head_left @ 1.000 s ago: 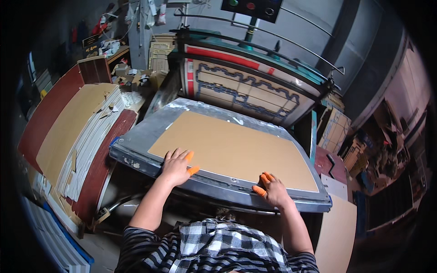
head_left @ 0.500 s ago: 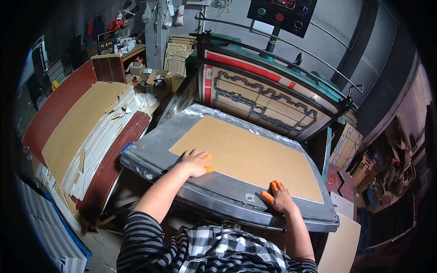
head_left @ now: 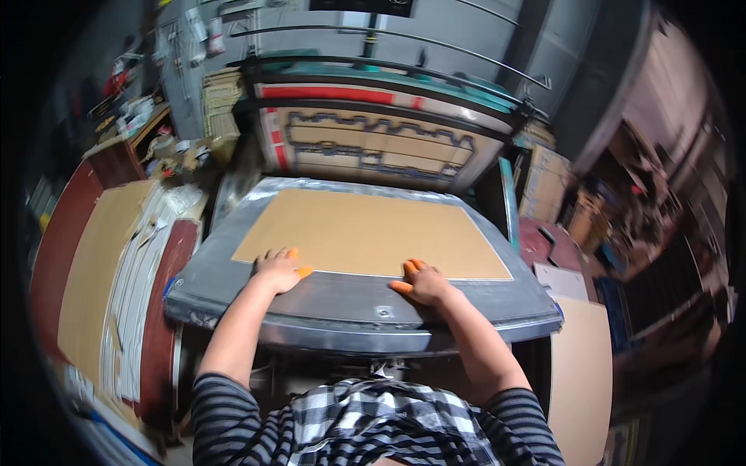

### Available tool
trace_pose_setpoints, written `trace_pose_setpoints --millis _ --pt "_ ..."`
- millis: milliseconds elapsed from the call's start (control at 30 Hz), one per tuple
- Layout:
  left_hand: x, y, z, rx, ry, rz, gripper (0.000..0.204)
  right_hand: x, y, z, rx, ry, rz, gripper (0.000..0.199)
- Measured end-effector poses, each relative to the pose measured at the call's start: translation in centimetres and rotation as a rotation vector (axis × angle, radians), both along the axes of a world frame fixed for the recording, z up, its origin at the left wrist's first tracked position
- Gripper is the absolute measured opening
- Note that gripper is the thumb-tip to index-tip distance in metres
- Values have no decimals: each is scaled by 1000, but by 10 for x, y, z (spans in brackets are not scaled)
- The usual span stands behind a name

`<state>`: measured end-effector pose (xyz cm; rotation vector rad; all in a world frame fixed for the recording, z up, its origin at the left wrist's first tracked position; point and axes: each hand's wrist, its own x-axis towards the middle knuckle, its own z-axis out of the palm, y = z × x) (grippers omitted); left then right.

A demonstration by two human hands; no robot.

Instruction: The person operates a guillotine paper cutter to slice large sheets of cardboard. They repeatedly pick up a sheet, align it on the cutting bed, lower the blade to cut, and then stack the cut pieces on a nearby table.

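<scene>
A tan cardboard sheet (head_left: 365,229) lies flat on the grey metal bed (head_left: 342,299) of a press. My left hand (head_left: 280,272) rests at the sheet's near edge, close to its left corner, with fingers stretched out over the board. At the same edge, right of the middle, my right hand (head_left: 425,283) lies with its fingers spread. Orange covers sit on the thumb and a finger of each hand. Neither hand is wrapped round anything. Behind the bed, the press's raised plate (head_left: 373,147) carries a board with dark, zigzag strips.
At left stand a stack of boards (head_left: 101,256) and dark red panels (head_left: 58,256). A pale board (head_left: 581,380) is low at the right, below a dark red surface (head_left: 548,247) with a black bent tool (head_left: 550,241). Metal rails (head_left: 435,43) cross above the press.
The view has turned, so press and hands appear farther left and more level. The sheet seems slightly farther from the bed's front edge. Both hands stay at its near edge.
</scene>
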<state>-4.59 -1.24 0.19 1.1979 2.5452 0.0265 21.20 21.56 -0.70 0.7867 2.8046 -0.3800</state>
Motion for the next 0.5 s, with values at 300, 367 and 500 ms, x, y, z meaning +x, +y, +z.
trace_pose_setpoints --millis 300,367,500 --pt "123 60 11 78 -25 -349 80 7 11 -6 -11 46 -24 80" --pt "121 59 -1 66 -45 -331 78 5 16 -2 -93 58 -6 80" --pt "121 57 -6 81 -28 -333 76 -30 56 36 12 207 -36 77"
